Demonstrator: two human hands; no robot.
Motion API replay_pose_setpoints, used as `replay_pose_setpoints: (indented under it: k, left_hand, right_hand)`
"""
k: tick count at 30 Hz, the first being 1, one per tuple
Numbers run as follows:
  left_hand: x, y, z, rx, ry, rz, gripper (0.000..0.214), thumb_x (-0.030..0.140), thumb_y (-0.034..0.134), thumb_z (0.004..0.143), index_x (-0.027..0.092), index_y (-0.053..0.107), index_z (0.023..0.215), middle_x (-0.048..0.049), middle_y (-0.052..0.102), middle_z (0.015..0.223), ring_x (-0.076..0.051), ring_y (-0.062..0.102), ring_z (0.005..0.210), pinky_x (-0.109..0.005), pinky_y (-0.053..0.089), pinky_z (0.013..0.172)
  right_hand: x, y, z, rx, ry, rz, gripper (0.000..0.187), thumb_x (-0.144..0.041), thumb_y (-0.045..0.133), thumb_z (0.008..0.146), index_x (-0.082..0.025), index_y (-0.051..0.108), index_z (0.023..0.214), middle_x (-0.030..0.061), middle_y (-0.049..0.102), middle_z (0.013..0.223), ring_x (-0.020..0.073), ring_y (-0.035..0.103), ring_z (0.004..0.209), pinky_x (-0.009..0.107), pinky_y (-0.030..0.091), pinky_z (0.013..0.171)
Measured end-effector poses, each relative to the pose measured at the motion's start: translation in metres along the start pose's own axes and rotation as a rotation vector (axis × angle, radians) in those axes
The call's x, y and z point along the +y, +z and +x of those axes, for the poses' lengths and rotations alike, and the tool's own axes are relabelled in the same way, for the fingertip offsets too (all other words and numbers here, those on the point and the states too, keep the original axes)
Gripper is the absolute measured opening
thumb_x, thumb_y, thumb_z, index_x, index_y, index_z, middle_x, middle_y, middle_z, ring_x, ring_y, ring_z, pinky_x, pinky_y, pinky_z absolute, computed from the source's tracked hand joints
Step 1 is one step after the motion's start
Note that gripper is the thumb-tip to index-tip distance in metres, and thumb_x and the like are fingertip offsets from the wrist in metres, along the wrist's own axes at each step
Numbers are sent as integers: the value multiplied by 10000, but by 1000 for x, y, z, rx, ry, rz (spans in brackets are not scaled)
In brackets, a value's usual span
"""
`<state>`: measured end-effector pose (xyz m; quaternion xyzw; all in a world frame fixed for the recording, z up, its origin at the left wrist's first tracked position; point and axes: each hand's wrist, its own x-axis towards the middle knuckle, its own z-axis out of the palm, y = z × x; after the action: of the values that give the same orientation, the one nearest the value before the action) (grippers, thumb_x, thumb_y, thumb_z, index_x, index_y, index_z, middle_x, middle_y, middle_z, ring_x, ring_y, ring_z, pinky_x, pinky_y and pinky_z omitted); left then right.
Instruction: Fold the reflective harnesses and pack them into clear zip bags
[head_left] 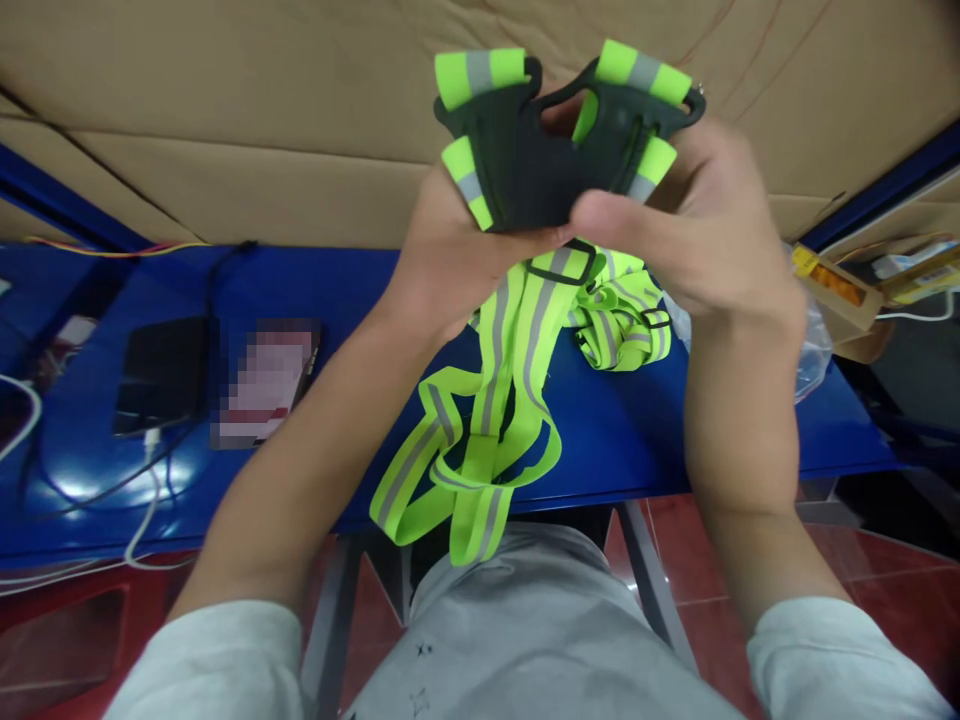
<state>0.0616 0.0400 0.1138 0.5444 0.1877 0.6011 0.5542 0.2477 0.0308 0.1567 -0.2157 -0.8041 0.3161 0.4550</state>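
Observation:
Both hands hold up a black plastic connector plate (525,160) with neon-yellow and grey reflective straps (480,75) threaded through its slots. My left hand (450,245) grips the plate from the left, its thumb along the lower edge. On the right side, my right hand (697,220) is closed round the plate, thumb pressed on its lower front; its other fingers are mostly hidden behind. Below the hands, a black slide buckle (562,262) sits on the straps, and long strap loops (472,470) hang over the table's front edge. A bundled strap heap (619,325) lies behind.
On the blue table (360,300) at the left are a black phone (161,375) with a white cable and a blurred-out flat item (266,380). A clear plastic bag (814,345) and an open cardboard box (847,290) stand at the right. Brown cardboard (262,100) lines the back.

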Motion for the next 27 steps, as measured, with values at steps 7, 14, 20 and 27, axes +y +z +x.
replay_pose_setpoints:
  k: [7, 14, 20, 27]
  left_hand:
    - [3, -2, -6, -305, -198, -158, 231, 167, 787, 850, 252, 775, 1065, -10, 790, 1150, -303, 741, 1217, -433, 632, 1040]
    - [6, -5, -9, -568, -575, -236, 198, 301, 763, 934, 203, 783, 1105, -74, 822, 1012, -281, 811, 954, -423, 683, 900]
    - [23, -5, -4, -435, -438, -159, 461, 509, 724, 962, 157, 721, 1261, -143, 794, 1156, -373, 777, 1091, -489, 656, 953]
    - [19, -14, -4, -319, -389, -84, 289, 403, 775, 957, 139, 777, 1074, -97, 813, 1020, -331, 793, 1018, -474, 680, 932]
  right_hand:
    - [-25, 4, -6, 16, -49, -306, 309, -441, 656, 1022, -389, 734, 1316, -63, 705, 1353, 244, 636, 1346, 419, 485, 1246]
    - [-39, -13, -14, -107, -45, -460, 341, -422, 524, 1093, -432, 699, 1386, -120, 638, 1472, 235, 561, 1446, 434, 451, 1271]
    - [-32, -19, -11, -155, -69, -498, 545, -139, 503, 937, -361, 714, 1388, -96, 572, 1553, 301, 504, 1505, 503, 464, 1251]
    - [-15, -22, -5, -244, -41, -230, 717, -338, 781, 846, -502, 546, 1502, -200, 432, 1650, 209, 272, 1645, 385, 230, 1385]
